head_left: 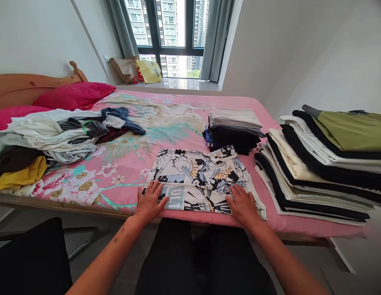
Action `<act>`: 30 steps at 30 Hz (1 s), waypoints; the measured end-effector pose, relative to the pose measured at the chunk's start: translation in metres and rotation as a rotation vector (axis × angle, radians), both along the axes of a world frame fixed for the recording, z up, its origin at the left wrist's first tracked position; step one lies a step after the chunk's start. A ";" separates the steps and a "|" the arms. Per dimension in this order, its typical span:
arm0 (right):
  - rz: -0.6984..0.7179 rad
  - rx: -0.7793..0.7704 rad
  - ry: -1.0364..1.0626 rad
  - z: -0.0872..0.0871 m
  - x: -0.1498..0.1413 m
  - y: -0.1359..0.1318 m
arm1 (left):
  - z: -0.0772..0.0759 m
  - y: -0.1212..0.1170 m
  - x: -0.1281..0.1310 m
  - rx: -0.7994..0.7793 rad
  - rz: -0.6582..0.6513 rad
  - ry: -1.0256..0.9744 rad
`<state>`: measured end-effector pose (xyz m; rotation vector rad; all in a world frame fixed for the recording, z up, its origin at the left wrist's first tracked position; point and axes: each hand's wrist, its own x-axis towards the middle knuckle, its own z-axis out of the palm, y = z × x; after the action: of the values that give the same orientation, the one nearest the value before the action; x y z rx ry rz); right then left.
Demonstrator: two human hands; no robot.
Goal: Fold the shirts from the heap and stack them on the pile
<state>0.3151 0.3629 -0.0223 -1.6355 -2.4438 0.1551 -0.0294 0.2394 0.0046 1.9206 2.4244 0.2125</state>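
Note:
A comic-print shirt (205,180) lies spread on the pink bed near its front edge, its far side slightly rumpled. My left hand (150,199) rests flat on the shirt's near left corner, fingers stretched out. On the near right part lies my right hand (242,203), palm down with its fingers extended. A paler strip of the fabric shows to the right of that hand. Neither hand grips the cloth. Just beyond the shirt, to the right, sits a smaller folded stack (235,127) with light pieces over dark ones.
A tall pile of folded clothes (319,176) stands at the bed's right edge. Loose, tangled clothes (55,135) lie on the left. Red pillows (76,95) rest by the wooden headboard (18,88). A black chair (33,254) is at lower left, and bags (149,71) sit on the windowsill.

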 end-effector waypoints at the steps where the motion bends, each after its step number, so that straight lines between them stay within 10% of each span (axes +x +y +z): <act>1: 0.005 0.029 0.030 0.005 0.000 0.003 | 0.001 0.002 -0.001 0.019 -0.023 -0.001; 6: -0.087 0.130 0.120 0.016 0.029 0.017 | -0.003 0.002 -0.034 0.088 0.093 -0.065; 12: -0.176 -0.099 0.131 0.015 0.080 0.010 | 0.002 0.000 -0.082 0.060 0.113 -0.221; 22: -0.310 -0.365 -0.071 0.037 0.076 0.008 | 0.040 0.047 -0.080 -0.100 0.041 -0.292; 30: -0.278 -0.536 0.260 0.024 0.097 0.009 | 0.049 0.016 -0.082 -0.422 0.256 -0.892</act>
<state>0.4120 0.3722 0.0016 -1.9828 -2.0576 0.9811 -0.1119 0.2549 0.0537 1.0083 1.8720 0.4138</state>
